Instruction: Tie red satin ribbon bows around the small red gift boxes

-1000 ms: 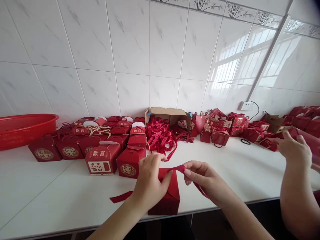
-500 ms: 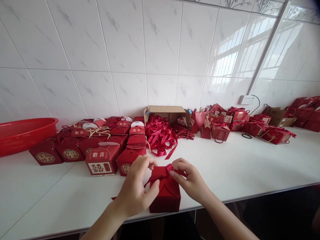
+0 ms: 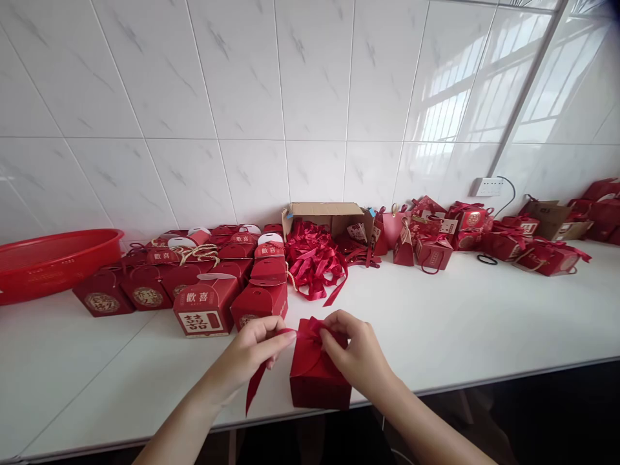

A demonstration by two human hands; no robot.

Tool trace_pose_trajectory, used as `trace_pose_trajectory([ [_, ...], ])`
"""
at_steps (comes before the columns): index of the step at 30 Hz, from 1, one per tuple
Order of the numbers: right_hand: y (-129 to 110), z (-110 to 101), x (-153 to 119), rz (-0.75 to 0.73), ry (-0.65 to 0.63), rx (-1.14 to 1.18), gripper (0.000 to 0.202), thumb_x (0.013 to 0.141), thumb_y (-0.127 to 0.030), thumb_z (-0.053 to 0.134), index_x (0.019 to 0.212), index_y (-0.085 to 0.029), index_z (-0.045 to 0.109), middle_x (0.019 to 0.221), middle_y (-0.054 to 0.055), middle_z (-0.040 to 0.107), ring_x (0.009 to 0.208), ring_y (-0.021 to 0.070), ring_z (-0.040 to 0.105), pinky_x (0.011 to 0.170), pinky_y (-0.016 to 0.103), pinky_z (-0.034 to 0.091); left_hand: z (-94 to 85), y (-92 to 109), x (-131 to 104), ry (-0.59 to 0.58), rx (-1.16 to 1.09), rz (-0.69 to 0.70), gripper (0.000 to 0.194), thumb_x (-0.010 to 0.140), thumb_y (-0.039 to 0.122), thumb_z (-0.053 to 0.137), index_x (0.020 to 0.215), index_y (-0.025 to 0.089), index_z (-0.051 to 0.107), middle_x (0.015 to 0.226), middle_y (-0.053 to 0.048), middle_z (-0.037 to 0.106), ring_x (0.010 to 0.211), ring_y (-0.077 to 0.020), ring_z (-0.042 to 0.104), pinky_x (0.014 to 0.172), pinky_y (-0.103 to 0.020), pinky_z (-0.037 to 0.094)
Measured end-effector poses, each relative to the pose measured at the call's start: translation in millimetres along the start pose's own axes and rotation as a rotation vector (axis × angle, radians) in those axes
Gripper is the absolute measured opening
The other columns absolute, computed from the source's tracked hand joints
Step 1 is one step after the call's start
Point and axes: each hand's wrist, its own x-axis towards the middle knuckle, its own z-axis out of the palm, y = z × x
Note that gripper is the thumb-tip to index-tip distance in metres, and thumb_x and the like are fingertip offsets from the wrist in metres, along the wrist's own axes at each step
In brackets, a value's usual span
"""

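A red gift box (image 3: 320, 381) stands at the front edge of the white table, with a red ribbon (image 3: 256, 382) across its top. My left hand (image 3: 261, 345) is left of the box, thumb and fingers pinched on the ribbon; one ribbon end dangles below it. Over the right part of the box top, my right hand (image 3: 352, 345) pinches the ribbon by the loop at the middle. My right fingers partly hide the knot area, so I cannot tell how it is tied.
Several red boxes (image 3: 206, 307) stand at the left beside a red plastic basin (image 3: 58, 265). A heap of red ribbons (image 3: 314, 261) spills from a cardboard box (image 3: 327, 209) against the tiled wall. More small red boxes (image 3: 433, 253) and a black ring (image 3: 487, 259) lie to the right.
My left hand has closed on the ribbon and moved left, drawing it out from the box top. My right hand has shifted slightly left, still pinching the ribbon. The view has turned slightly.
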Motion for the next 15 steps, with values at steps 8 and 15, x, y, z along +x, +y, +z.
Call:
trace_pose_trajectory([
  [8,-10,-7,-3,-0.236,-0.118,-0.166,0.018,0.083,-0.020,0.054,0.091,-0.019,0.070,0.084,0.004,0.071,0.076,0.0160,0.061,0.074,0.027,0.044,13.6,59,14,-0.014,0.191,0.247,0.026,0.081,0.038,0.059,0.065,0.018,0.057,0.063,0.003,0.052,0.063,-0.0117,0.048,0.060,-0.023,0.039],
  [15,0,-4,0,-0.065,-0.040,-0.089,0.034,0.087,-0.036,0.051,0.063,-0.015,0.063,0.057,0.002,0.060,0.052,0.0117,0.049,0.049,0.023,0.035,13.7,32,36,-0.051,0.200,0.291,0.040,0.080,0.046,0.060,0.111,0.021,0.060,0.102,-0.007,0.064,0.099,-0.0208,0.059,0.085,-0.031,0.045],
])
